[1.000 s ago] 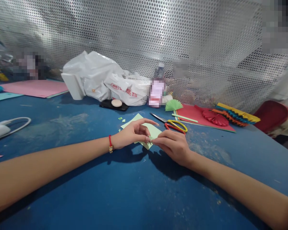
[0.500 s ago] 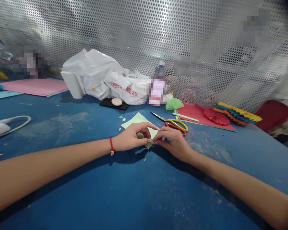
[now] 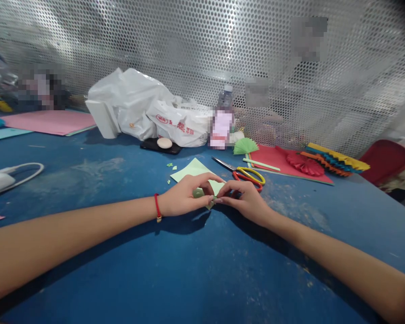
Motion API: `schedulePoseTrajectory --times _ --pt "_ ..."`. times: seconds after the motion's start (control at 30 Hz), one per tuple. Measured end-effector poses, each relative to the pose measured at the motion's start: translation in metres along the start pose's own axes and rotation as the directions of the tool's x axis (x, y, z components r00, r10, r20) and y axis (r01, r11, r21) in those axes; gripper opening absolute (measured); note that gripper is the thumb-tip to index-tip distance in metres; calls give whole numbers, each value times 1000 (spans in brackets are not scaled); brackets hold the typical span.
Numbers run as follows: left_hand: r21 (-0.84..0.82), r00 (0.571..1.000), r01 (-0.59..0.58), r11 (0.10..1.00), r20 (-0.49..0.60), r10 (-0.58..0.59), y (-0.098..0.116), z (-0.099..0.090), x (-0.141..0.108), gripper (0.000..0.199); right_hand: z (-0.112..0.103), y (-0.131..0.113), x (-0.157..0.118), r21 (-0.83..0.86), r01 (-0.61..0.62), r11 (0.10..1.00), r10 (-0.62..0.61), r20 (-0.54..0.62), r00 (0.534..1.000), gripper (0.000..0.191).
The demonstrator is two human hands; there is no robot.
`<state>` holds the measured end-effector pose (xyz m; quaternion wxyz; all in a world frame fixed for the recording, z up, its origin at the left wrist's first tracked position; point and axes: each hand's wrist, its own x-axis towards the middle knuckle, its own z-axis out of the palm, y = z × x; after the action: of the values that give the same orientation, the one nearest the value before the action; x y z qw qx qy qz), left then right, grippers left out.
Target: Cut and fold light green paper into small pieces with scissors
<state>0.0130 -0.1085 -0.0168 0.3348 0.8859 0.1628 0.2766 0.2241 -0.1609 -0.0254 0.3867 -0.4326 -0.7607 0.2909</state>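
Observation:
Pinched between the fingertips of both hands is a small green paper piece point(image 3: 214, 198), mostly covered by the fingers. My left hand point(image 3: 189, 192), with a red string bracelet at its wrist, grips it from the left, and my right hand point(image 3: 245, 199) from the right. Under and behind the hands a pale green paper sheet point(image 3: 195, 167) lies on the blue table point(image 3: 148, 270). Scissors point(image 3: 238, 171) with yellow and red handles rest just behind my right hand, blades pointing back left. Small green scraps point(image 3: 174, 168) lie left of the sheet.
White plastic bags point(image 3: 131, 101), a black phone point(image 3: 151, 145) with a pale oval object, and a bottle point(image 3: 222, 119) stand behind. Right: green fan point(image 3: 245, 146), red paper point(image 3: 266, 157), folded strips point(image 3: 337, 157). Left: pink sheets point(image 3: 50, 121), a white cable point(image 3: 29, 165). Perforated metal screen point(image 3: 189, 40) behind.
The fingers of my right hand have shifted slightly around the small green paper. My left hand has barely moved, and the things on the table lie as before.

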Motion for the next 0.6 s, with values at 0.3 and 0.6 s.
schedulePoseTrajectory --times 0.3,0.6 --pt "43 999 -39 998 -23 40 -4 2 -1 44 1 0 -2 55 -2 998 4 -34 999 11" --pt "91 995 -67 994 -71 74 -4 4 -3 45 1 1 -4 28 59 998 -57 -54 997 10"
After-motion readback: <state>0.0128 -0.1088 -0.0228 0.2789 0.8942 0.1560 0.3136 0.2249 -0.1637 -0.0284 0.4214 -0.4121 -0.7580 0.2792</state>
